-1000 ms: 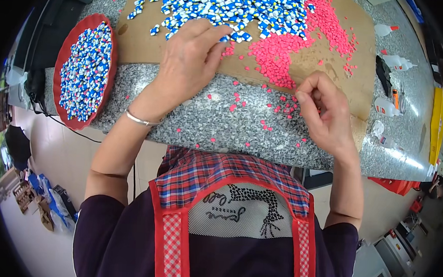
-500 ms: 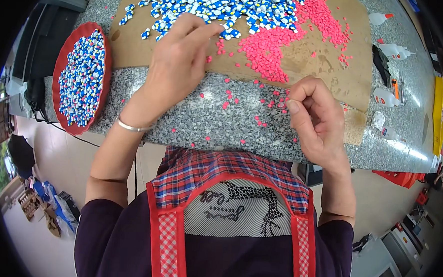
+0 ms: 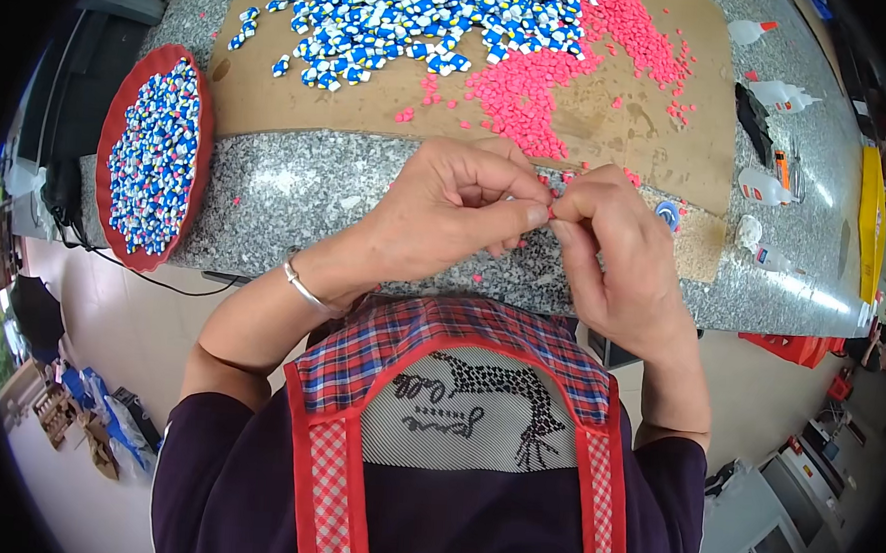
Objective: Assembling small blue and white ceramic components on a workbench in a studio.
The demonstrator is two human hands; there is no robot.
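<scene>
Grey speckled granite table [image 3: 297, 194] spans the view, with a brown cardboard sheet [image 3: 272, 97] laid on its far part. On the cardboard, a wide spread of small blue-and-white pieces [image 3: 417, 15] sits beside a pile of tiny pink pieces [image 3: 533, 86], the two touching at their edges; a few pink bits are scattered onto the bare granite. Red round tray [image 3: 120, 139] at the table's left end is full of the same blue-and-white pieces. White glue bottles [image 3: 763, 188] lie well off to the right. Left hand [image 3: 446, 212] and right hand [image 3: 615, 245] meet above the table's near edge, fingertips pinched narrow and touching each other around something tiny and pinkish, too small to identify. Silver bracelet [image 3: 302, 287] on the left wrist.
</scene>
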